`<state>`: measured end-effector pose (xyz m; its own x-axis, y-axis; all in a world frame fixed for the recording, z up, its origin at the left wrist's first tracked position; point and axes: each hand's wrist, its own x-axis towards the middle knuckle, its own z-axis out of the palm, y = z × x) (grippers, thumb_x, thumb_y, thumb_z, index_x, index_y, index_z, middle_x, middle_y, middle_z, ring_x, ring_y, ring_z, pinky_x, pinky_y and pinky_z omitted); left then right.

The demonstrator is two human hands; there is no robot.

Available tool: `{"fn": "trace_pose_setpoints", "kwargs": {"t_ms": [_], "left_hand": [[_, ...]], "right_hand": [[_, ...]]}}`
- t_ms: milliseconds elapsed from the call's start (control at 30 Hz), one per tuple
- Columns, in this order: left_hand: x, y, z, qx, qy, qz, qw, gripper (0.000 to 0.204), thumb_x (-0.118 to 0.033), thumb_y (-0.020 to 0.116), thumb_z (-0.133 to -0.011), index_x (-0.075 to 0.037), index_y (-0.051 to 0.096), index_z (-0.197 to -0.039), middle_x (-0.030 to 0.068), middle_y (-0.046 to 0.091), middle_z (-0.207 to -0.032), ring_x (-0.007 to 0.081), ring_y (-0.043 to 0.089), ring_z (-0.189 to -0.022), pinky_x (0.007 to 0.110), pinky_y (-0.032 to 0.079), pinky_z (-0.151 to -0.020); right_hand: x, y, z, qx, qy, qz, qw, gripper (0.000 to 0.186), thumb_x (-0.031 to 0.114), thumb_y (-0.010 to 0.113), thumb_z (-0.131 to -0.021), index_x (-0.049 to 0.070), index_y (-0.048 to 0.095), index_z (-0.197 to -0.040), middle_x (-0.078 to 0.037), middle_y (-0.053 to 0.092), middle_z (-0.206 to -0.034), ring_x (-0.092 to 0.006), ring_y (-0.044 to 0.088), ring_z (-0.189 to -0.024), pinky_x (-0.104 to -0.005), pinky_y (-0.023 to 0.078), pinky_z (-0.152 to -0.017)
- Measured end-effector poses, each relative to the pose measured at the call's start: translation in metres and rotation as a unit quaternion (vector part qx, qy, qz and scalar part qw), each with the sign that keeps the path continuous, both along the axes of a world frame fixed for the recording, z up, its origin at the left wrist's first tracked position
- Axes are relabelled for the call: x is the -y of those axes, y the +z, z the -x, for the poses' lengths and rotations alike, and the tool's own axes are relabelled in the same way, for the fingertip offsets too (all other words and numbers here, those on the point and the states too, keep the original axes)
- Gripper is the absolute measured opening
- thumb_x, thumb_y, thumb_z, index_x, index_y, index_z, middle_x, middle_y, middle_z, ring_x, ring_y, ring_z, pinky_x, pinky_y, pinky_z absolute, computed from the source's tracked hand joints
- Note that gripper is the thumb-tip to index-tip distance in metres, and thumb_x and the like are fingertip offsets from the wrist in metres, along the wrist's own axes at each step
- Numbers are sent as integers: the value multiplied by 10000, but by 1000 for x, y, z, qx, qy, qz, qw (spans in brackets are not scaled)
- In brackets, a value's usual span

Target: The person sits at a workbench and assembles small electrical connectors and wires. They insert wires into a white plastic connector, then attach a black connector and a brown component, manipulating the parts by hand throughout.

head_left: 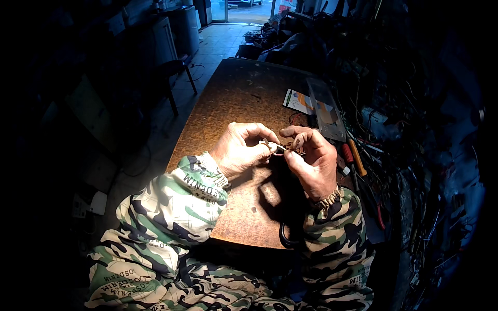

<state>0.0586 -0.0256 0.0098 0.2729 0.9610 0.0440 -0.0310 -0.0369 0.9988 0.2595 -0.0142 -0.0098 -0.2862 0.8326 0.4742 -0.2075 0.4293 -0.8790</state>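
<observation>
My left hand [243,149] is closed, with thumb and forefinger pinching a small pale part [272,147] from which thin wires come out. Close beside it, my right hand [313,159] pinches a thin light wire [280,147] between thumb and fingertips. Both hands are over the wooden table top, their fingertips only a little apart. The exact kind of the pale part is too small to make out, and my fingers partly cover it. Camouflage sleeves cover both forearms.
On the table [207,111], a printed card [298,101] lies beside a clear plastic sheet or tray [328,116]. A red-handled tool [347,153] and an orange-handled tool [357,158] lie at the right, near tangled cables [386,135]. A dark stool [174,70] stands beyond the left edge.
</observation>
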Motion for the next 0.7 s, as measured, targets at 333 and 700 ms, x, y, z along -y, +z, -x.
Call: {"fn": "trace_pose_setpoints", "kwargs": {"t_ms": [333,700], "left_hand": [[0,7,-4,57,28,19,998,149,66,635,-898,30,674,-1038,99,710,-926,140,687,-846,268,585,-754],[-2,7,3,50,4,1,999,301,40,678,-894,47,626,-1190,148,716,-1039,210,716,-959,311,592,-873]], "right_hand": [[3,5,4,146,-183,-264,936,210,-79,728,-727,9,647,-900,-120,663,-899,-238,692,-794,-304,548,-676],[-1,-4,3,77,-116,-87,986,115,-19,707,-834,-25,706,-948,-110,661,-936,-187,682,-855,-281,549,-747]]}}
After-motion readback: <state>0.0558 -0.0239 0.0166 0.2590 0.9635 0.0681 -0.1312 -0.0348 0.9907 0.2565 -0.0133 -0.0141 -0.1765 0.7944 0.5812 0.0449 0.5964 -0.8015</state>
